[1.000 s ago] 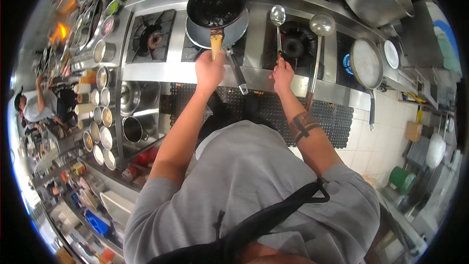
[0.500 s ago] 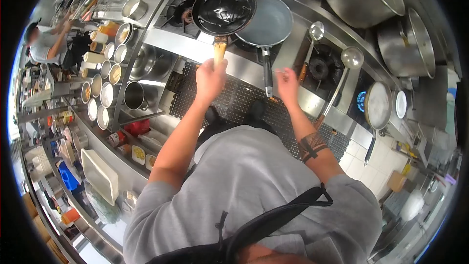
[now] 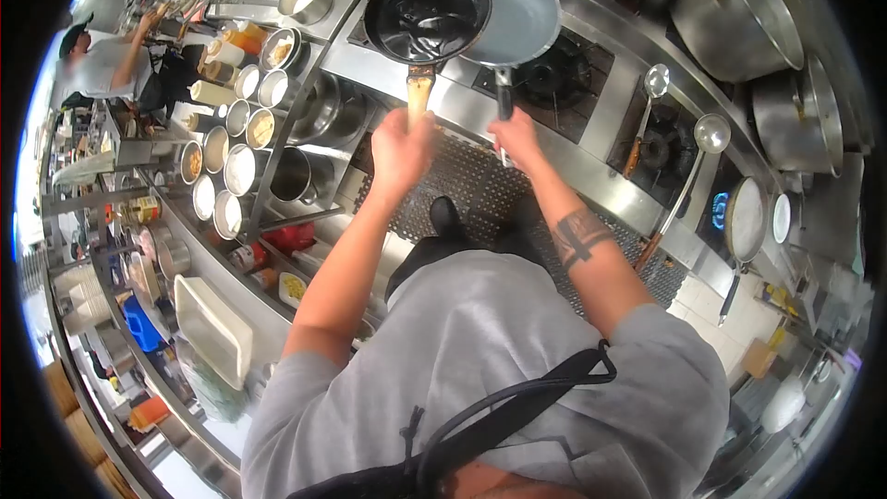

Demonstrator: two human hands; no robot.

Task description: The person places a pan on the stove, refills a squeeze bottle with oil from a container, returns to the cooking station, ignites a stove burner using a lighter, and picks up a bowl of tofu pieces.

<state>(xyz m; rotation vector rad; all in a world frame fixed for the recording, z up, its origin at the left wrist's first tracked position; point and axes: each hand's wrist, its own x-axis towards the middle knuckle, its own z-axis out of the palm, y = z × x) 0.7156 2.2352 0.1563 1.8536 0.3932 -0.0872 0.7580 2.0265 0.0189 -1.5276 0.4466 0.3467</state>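
My left hand (image 3: 399, 152) is wrapped round the wooden handle of a black frying pan (image 3: 427, 11). Dark, shiny liquid seems to lie in that pan. My right hand (image 3: 516, 137) grips the black handle of a grey frying pan (image 3: 520, 14), whose inside looks bare. The black pan overlaps the left edge of the grey one, and both are held over the left part of the stove. To the right of the grey pan a gas burner (image 3: 558, 72) lies uncovered.
Two ladles (image 3: 657, 80) lie along the stove near another burner. A pan with pale contents (image 3: 745, 220) stands by a blue flame (image 3: 720, 211) at the right. Large steel pots (image 3: 735, 23) line the back. Ingredient containers (image 3: 242, 168) fill the left counter, where another person (image 3: 106, 65) stands.
My right hand has closed on the grey pan's handle. The grey pan has shifted left off the burner beside it. My body and view have moved left along the stove.
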